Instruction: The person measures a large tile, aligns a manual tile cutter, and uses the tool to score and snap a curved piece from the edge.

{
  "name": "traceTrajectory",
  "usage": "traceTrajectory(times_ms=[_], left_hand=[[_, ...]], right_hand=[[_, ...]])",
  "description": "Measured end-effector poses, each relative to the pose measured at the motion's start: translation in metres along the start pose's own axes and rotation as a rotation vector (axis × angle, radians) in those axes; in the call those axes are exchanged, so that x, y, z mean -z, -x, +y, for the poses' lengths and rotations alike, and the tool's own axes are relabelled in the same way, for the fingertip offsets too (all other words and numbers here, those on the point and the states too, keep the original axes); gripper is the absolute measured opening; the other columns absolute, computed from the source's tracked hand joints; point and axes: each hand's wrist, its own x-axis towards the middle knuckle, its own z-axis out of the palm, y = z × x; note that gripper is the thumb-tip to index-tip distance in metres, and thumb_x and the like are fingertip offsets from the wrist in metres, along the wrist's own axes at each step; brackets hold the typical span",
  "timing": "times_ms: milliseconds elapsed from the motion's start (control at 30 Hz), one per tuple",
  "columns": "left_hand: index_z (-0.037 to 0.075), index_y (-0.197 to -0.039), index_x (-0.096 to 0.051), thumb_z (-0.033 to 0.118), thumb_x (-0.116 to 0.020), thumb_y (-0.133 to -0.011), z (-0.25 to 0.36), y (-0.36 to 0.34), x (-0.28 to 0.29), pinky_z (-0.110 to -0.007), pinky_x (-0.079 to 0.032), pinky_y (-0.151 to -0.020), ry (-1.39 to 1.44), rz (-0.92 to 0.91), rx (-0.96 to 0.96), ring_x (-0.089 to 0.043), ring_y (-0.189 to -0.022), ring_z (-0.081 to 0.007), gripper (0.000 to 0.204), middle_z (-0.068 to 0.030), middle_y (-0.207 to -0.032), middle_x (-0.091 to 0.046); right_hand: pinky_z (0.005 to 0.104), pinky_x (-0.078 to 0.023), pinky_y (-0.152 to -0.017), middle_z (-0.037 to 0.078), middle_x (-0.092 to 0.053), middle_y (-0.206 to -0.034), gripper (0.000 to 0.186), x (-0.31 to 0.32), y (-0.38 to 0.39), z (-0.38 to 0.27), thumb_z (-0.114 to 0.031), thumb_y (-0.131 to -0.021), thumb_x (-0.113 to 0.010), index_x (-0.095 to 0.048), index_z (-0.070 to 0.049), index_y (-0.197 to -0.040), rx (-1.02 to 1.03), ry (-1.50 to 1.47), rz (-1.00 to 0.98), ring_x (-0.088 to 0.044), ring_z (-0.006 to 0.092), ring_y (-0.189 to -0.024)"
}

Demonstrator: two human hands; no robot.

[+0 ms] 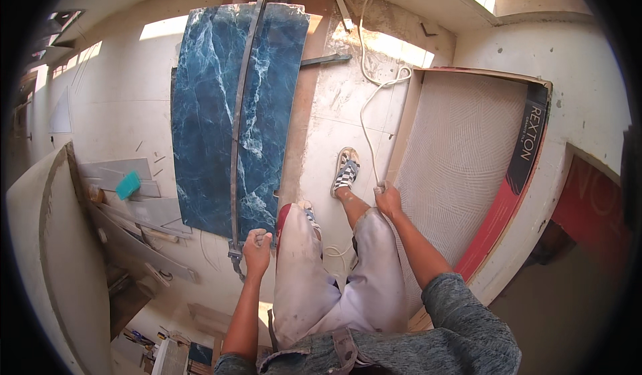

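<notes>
A large blue slab with white marble veins (pixel 207 107) lies on the floor ahead and to the left. Along its length runs a long metal bar (pixel 239 101), with a dark clamp-like end (pixel 235 253) past the near edge. Just right of that end, by the slab's near corner, is my left hand (pixel 257 248), its fingers curled in; whatever they may hold is hidden. My right hand (pixel 387 200) is closed around a white cable (pixel 364 117), beside my right knee. The cable stretches away from it over the floor to a small loop.
To the right a large open carton (pixel 498 211) holds a textured pale sheet (pixel 468 127). A dark metal strip (pixel 326 60) pokes out from the slab's right side. Cut grey pieces (pixel 120 174) and a turquoise object (pixel 128 185) lie left, near a curved panel (pixel 63 254).
</notes>
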Motion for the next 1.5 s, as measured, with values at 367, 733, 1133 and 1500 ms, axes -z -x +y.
traceTrajectory(times_ms=[367, 733, 1133, 1500], left_hand=[[-0.002, -0.109, -0.064, 0.014, -0.069, -0.093, 0.158, -0.180, 0.017, -0.027, -0.052, -0.075, -0.030, 0.158, -0.114, -0.064, -0.081, -0.0128, 0.023, -0.0080, -0.093, -0.068], [-0.001, -0.109, -0.066, 0.025, -0.065, -0.093, 0.303, -0.569, 0.037, -0.036, -0.054, -0.083, -0.300, 0.329, -0.521, -0.069, -0.089, -0.0262, 0.031, -0.0161, -0.099, -0.071], [0.007, -0.102, -0.070, 0.037, -0.058, -0.095, 0.374, -0.840, -0.060, -0.049, -0.043, -0.097, -0.851, 0.545, -1.030, -0.060, -0.106, -0.0297, 0.033, -0.0102, -0.101, -0.067], [0.007, -0.078, -0.067, 0.027, -0.055, -0.090, 0.382, -0.865, -0.075, -0.045, -0.040, -0.075, -1.024, 0.413, -1.110, -0.062, -0.073, -0.0335, 0.026, -0.0109, -0.079, -0.070]], right_hand=[[0.0447, -0.051, -0.089, 0.025, -0.070, -0.101, 0.037, 0.086, -0.248, -0.238, -0.033, -0.091, -0.063, -0.066, -0.002, -0.110, 0.168, -0.052, 0.013, -0.066, 0.0406, -0.099], [0.0435, -0.047, -0.097, 0.029, -0.065, -0.117, 0.058, 0.018, -0.463, -0.387, -0.047, -0.092, -0.060, -0.060, 0.003, -0.121, 0.240, -0.136, -0.053, -0.062, 0.0410, -0.112], [0.0303, -0.046, -0.087, 0.005, -0.067, -0.105, 0.040, -0.059, -0.567, -0.422, -0.032, -0.097, -0.065, -0.064, 0.004, -0.116, 0.267, -0.754, -0.326, -0.057, 0.0122, -0.095], [0.0281, -0.044, -0.093, 0.004, -0.065, -0.113, 0.033, -0.063, -0.582, -0.405, -0.024, -0.103, -0.056, -0.061, 0.004, -0.121, 0.325, -0.902, -0.477, -0.055, 0.0104, -0.102]])
